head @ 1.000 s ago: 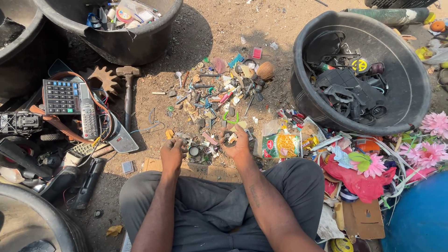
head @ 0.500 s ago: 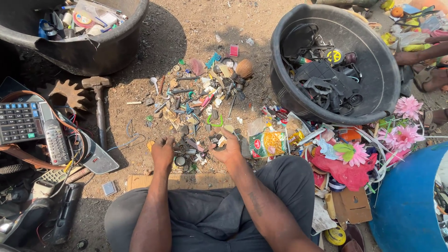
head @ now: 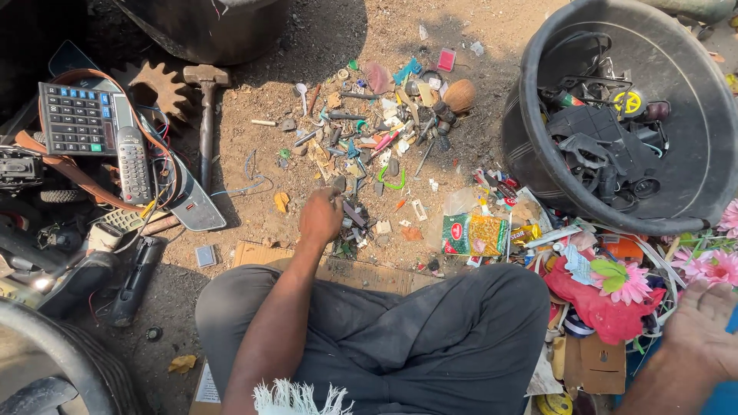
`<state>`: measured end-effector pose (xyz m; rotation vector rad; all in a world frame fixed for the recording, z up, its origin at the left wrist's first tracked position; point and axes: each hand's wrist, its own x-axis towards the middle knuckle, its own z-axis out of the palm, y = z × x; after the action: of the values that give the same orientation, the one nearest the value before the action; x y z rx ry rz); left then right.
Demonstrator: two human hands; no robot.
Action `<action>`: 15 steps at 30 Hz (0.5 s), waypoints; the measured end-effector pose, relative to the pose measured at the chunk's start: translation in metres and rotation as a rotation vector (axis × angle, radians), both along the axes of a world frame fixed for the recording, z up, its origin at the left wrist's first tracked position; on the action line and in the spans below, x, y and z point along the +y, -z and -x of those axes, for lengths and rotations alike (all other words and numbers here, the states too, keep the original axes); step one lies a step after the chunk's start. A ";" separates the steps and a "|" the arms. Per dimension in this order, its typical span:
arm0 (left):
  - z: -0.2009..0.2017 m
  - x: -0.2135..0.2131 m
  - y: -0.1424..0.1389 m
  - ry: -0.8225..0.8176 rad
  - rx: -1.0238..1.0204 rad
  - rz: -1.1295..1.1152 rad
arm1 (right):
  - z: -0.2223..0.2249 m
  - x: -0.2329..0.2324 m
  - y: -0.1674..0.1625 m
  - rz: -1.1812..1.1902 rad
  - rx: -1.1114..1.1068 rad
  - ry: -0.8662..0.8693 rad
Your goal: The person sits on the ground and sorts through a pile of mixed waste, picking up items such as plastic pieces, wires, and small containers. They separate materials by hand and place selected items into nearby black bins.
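The right hand (head: 703,327) has swung away from the scrap pile (head: 369,154) to four o'clock, fingers loosely spread and empty. The left hand (head: 320,215) stays at the pile's six o'clock edge, fingers pinched on a small piece I cannot identify.

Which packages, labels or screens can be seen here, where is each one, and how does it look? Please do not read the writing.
Snack packet: on the ground right of the left hand; flat, green, yellow, red.
Calculator: far left; black, blue keys, grey screen.
Cardboard box: lower right, near the right hand; small, brown.
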<state>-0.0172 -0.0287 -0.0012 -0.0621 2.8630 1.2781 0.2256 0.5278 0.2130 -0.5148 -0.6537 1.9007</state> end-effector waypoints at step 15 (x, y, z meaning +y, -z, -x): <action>-0.001 -0.010 -0.002 -0.091 0.015 -0.160 | 0.221 -0.356 0.191 -1.950 -1.446 -1.174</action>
<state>-0.0160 -0.0385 0.0004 -0.1843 2.7885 1.5259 0.0047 0.1717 0.0216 0.0518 -3.5582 0.3185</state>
